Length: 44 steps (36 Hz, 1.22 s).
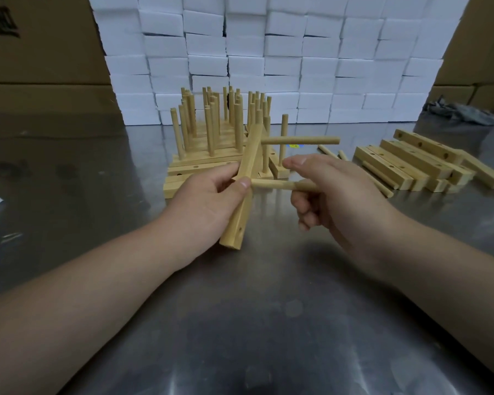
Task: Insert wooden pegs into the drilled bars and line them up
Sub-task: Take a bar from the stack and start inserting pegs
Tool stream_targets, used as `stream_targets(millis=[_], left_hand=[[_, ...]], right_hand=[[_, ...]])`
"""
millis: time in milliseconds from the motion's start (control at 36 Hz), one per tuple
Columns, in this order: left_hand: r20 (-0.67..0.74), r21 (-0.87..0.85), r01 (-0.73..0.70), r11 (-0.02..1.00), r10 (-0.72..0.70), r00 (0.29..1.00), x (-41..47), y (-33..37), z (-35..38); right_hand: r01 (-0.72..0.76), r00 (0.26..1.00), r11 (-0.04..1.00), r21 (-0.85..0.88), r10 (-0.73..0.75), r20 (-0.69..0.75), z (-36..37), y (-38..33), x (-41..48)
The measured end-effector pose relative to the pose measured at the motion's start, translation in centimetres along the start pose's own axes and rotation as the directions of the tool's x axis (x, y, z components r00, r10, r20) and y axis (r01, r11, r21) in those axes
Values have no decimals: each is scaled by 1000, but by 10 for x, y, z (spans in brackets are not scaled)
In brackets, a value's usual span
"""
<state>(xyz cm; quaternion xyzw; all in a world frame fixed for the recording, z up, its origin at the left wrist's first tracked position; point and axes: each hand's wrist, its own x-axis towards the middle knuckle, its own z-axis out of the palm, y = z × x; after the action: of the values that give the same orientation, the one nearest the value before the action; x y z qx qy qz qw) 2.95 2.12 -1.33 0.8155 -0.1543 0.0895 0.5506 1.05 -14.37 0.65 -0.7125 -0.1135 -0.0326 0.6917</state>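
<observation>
**A:** What do the hands have?

**B:** The left hand (211, 192) grips the bar (237, 226) round its middle, fingers curled behind and thumb on the front. The bar slants away from the person, its near end low over the table (268, 309). The right hand (334, 192) pinches a peg (271, 184) between thumb and forefinger. The peg lies level, with its free tip at the bar's side, just beside the left thumb.

**A:** Is it in the hole?

**B:** I cannot tell, because the thumb hides the spot. Higher up the bar, a seated peg (300, 141) sticks out to the right.

**A:** What could go wrong?

**B:** If the tip meets the hole at an angle, I think it would jam or skid off the face. The bar is held in the air with nothing behind it, so a hard push could twist it in the grip. The thumb is also close enough to get nipped.

**A:** And further out?

**B:** Just beyond the bar's far end, the finished bars (194, 167) stand in rows with their pegs upright. If that end swings, it could knock them out of line. Right of the bar lie loose pegs (328, 151), then a pile of empty bars (411, 163).
</observation>
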Motion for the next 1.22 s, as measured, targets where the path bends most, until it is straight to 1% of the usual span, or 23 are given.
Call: stream_targets(millis=[83, 167, 222, 278, 361, 417, 472, 556, 583, 611, 639, 667, 694, 722, 778, 833, 889, 944, 1028, 1111, 1139, 1167, 1222], left_hand=[[-40, -56, 43, 998, -45, 998, 3, -2, 2], [-81, -150, 102, 983, -115, 990, 6, -4, 2], [-102, -232, 145, 962, -172, 980, 9, -6, 1], [-105, -284, 174, 943, -211, 972, 11, -6, 0], [-97, -337, 191, 922, -236, 967, 12, -7, -1], [-86, -348, 198, 916, -242, 967, 12, -7, -2], [-76, -345, 200, 917, -239, 968, 12, -7, -2], [-67, -339, 200, 919, -236, 969, 12, -6, -2], [-68, -336, 201, 920, -237, 969, 12, -6, -2], [-70, -336, 200, 920, -236, 969, 12, -6, -2], [-70, -338, 198, 920, -235, 969, 12, -6, -2], [-68, -343, 196, 919, -233, 970, 12, -7, -2], [-64, -347, 194, 918, -229, 971, 12, -7, -2], [-60, -349, 191, 917, -226, 972, 12, -7, -2], [-52, -350, 188, 918, -219, 974, 13, -8, -1], [-49, -349, 182, 919, -212, 976, 14, -9, -1], [-52, -350, 174, 921, -204, 978, 14, -9, 0], [-53, -353, 168, 921, -199, 979, 14, -10, 0], [-51, -344, 165, 924, -194, 980, 15, -10, 0], [-44, -338, 171, 925, -198, 979, 14, -10, 0], [-43, -334, 172, 927, -198, 979, 14, -9, 0], [-46, -328, 172, 929, -198, 979, 14, -9, 0], [-53, -320, 175, 931, -202, 978, 14, -10, 0]], right_hand=[[3, 997, 993, 119, -12, 79, -5, -1, 3], [22, 997, 992, 121, -31, 72, -9, 0, 5], [20, 999, 996, 85, -18, -26, -12, 1, 7], [-21, 985, 999, 46, 28, -170, -16, 1, 15], [-194, 914, 978, 70, 206, -350, -23, 1, 30], [-243, 872, 966, 90, 258, -415, -27, 2, 38], [-293, 855, 955, 39, 280, -437, -29, 4, 42], [-252, 897, 965, -65, 208, -391, -30, 6, 48], [-243, 897, 962, -127, 173, -406, -31, 5, 51], [-237, 898, 938, -252, 112, -426, -34, 4, 56], [-220, 907, 871, -438, 18, -421, -36, 5, 61], [-191, 928, 752, -630, -71, -366, -39, 5, 66], [-164, 951, 605, -779, -115, -289, -42, 5, 72], [-141, 969, 459, -877, -118, -218, -45, 6, 78], [-112, 991, 222, -969, -40, -124, -49, 12, 91], [-82, 995, 43, -996, 58, -79, -51, 21, 101], [-30, 990, -77, -997, 132, -40, -52, 29, 113], [8, 985, -143, -990, 169, -16, -54, 34, 122], [6, 991, -173, -985, 131, -17, -54, 32, 129], [-10, 996, -256, -967, 85, -33, -55, 28, 128], [-34, 998, -239, -970, 47, -47, -57, 27, 125], [-74, 997, -172, -982, -18, -72, -59, 24, 122], [-170, 970, 66, -983, -164, -179, -63, 17, 112]])
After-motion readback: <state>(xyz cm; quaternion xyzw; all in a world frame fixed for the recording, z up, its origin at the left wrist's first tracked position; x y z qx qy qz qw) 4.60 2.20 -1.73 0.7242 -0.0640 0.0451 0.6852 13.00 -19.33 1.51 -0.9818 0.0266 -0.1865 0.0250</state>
